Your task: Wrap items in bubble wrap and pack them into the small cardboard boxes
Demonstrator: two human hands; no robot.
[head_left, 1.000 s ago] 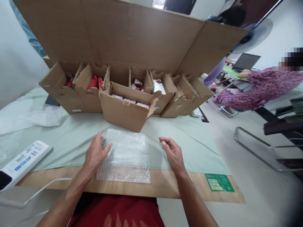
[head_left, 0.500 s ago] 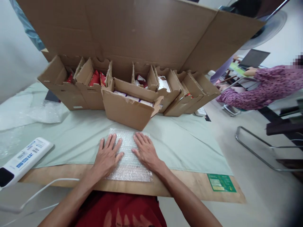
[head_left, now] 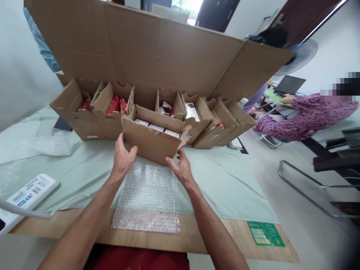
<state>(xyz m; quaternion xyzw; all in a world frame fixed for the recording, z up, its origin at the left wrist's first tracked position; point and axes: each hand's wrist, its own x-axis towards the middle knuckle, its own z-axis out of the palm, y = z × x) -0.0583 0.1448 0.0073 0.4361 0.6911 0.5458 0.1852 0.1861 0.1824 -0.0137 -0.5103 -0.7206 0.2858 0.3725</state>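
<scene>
A small open cardboard box (head_left: 152,141) with white packets inside stands on the green cloth, just beyond a flat sheet of bubble wrap (head_left: 148,193). My left hand (head_left: 122,157) is at the box's lower left corner, fingers up along its side and thumb spread across the front. My right hand (head_left: 181,168) is at the lower right corner, fingers apart and touching the box's bottom edge. Neither hand is closed around anything.
Behind the small box stands a row of open cartons (head_left: 92,116) with red and white packs, under a big raised cardboard flap (head_left: 157,52). A white power strip (head_left: 28,191) and loose plastic (head_left: 56,137) lie left. A green card (head_left: 266,233) lies right. A person in a purple sleeve (head_left: 306,116) sits at right.
Both hands have lifted off the bubble wrap, where they lay flat, and moved forward to the lower corners of the small box. The view has tilted up a little.
</scene>
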